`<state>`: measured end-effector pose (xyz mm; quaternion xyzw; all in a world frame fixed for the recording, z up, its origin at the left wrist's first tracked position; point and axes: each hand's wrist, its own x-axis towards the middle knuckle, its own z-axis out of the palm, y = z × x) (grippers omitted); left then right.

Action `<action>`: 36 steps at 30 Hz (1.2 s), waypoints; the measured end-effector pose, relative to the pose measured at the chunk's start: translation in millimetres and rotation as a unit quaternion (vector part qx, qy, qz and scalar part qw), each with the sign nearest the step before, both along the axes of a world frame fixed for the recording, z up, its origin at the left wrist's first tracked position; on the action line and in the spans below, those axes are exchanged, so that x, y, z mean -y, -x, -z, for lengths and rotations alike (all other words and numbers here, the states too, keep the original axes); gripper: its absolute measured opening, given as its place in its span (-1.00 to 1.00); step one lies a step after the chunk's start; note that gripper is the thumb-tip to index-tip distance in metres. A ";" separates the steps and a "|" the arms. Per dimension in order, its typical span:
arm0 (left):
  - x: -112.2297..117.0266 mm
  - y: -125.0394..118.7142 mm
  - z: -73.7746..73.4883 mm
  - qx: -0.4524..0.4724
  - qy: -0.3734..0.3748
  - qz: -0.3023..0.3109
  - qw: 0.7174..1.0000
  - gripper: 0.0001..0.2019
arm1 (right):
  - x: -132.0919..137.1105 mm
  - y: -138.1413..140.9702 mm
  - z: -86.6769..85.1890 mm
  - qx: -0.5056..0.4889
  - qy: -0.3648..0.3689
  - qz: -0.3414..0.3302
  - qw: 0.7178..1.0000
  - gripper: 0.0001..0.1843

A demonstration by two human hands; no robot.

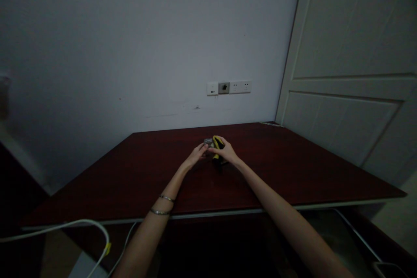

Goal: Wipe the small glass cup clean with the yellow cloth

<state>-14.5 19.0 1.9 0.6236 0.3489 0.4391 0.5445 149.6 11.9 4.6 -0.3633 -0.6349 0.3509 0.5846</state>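
Observation:
My two hands meet over the middle of the dark red table (156, 173). In my right hand (229, 153) is a yellow and black object (216, 141), its fingers wrapped round the side; the dim light hides its exact kind. My left hand (197, 154), with two bracelets on the forearm, has its fingers closed at a small greyish, shiny thing (209, 142). That thing lies right against the yellow and black one. Whether the two are joined I cannot tell. My right thumb reaches across toward the left fingertips.
A pale wall with a row of sockets (240, 87) stands behind the table. To the right is a white panelled door (345, 69). A white cable (87, 222) loops over the front left edge. Under the tabletop it is dark.

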 end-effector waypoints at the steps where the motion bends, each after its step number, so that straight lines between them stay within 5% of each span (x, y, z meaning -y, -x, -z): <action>1: 0.5 -1.0 -0.6 0.010 -0.020 0.003 1.000 -0.38 | -0.3 0.4 0.0 -0.008 0.014 0.006 1.000 -0.28; 5: 1.2 -5.9 -1.7 0.044 -0.090 -0.013 0.995 -0.31 | 0.9 2.4 -0.5 -0.011 0.038 0.009 0.999 -0.32; 19: 3.3 -5.9 -1.5 0.012 -0.152 -0.040 0.988 -0.41 | 5.5 1.3 -1.2 0.058 -0.037 -0.033 0.997 -0.32; 29: 4.1 -6.5 3.3 -0.004 -0.150 -0.045 0.988 -0.14 | 10.0 4.2 -0.6 0.030 -0.110 0.013 0.993 -0.48; 36: 6.9 -12.6 8.5 0.001 -0.140 -0.019 0.990 -0.09 | -2.4 0.5 2.0 0.008 -0.059 0.023 0.998 -0.46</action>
